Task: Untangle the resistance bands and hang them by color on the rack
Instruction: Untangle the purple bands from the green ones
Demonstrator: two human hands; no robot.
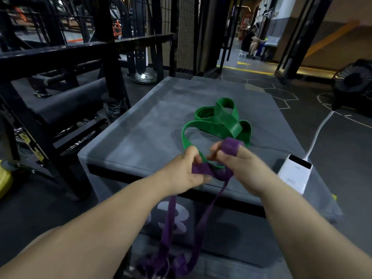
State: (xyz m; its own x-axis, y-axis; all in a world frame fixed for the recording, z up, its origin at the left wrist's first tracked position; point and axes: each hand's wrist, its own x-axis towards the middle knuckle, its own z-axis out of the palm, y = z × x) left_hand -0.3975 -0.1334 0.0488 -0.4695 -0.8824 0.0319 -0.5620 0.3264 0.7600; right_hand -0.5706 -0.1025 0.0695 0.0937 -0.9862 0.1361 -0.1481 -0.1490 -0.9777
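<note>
My left grip (187,170) and right grip (237,164) are both clamped on the purple band (203,222); beyond them the green band (219,121) lies coiled on the surface (141,133).

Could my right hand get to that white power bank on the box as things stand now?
Probably not yet: the power bank lies close beside the right hand with nothing between, but that hand is wrapped in the purple band and must let go first.

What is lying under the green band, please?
The green band lies coiled on the grey padded box. Its near end runs between both hands, meeting the purple band. Whether they are knotted there is hidden by fingers.
</note>
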